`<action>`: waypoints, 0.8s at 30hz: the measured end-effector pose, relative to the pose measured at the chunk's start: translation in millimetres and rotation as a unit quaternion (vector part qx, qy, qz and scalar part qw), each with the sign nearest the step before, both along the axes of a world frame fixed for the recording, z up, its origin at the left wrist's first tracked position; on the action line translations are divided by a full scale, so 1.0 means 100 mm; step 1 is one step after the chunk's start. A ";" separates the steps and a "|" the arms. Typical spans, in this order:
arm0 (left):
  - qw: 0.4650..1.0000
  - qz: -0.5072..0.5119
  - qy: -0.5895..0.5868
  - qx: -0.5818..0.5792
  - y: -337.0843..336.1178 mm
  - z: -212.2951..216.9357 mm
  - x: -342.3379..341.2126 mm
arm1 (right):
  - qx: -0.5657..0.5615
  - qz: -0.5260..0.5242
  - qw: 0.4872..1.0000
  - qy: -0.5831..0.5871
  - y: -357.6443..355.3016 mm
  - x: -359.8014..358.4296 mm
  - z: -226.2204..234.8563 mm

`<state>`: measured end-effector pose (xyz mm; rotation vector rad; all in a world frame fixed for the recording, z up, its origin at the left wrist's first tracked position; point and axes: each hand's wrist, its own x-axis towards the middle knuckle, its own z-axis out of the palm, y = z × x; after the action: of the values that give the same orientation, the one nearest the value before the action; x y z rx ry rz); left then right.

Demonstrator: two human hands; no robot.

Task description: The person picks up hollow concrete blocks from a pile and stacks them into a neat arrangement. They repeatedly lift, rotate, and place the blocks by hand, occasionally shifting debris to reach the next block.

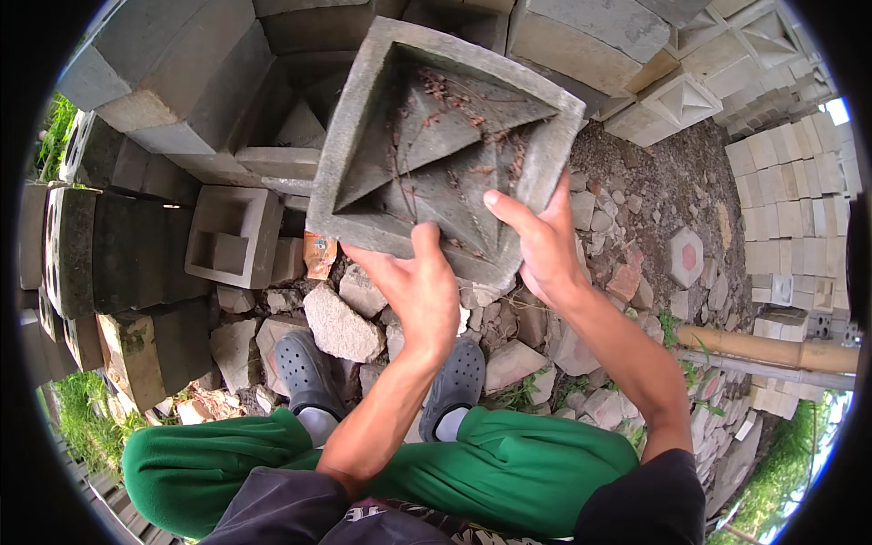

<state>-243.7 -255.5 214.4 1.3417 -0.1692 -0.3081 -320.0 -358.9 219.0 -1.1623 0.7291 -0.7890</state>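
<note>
Grey square concrete block (442, 168), lifted but not set down, is gripped by left hand (420, 292) and right hand (550, 245); brown dry debris (447, 93) lies beyond them.

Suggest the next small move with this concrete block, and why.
I would probably tip the concrete block gently, recess downward, to shake out the debris. Dry twigs and brown bits lie scattered in the recess, and the left hand and right hand both grip its near edges, thumbs over the rim, so a small tilt looks manageable.
</note>
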 end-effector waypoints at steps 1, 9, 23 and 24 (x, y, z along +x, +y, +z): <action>0.993 -0.022 0.106 -0.043 0.01 0.06 -0.27 | 0.039 -0.025 0.999 0.004 0.08 -0.27 0.05; 0.934 -0.156 0.269 0.174 0.28 -1.38 -1.16 | 0.097 -0.224 0.951 0.188 0.76 -1.33 -1.06; 0.944 -0.092 0.165 0.269 0.04 -2.01 -0.83 | 0.034 -0.120 0.922 0.367 0.37 -1.01 -1.95; 0.945 -0.080 0.177 0.263 -0.09 -2.05 -0.75 | 0.032 -0.102 0.931 0.350 0.21 -0.95 -2.05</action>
<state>-318.5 -264.2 9.1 1.7762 0.1181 -0.7645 -415.1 -338.2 13.7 -1.3293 1.4750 -0.5000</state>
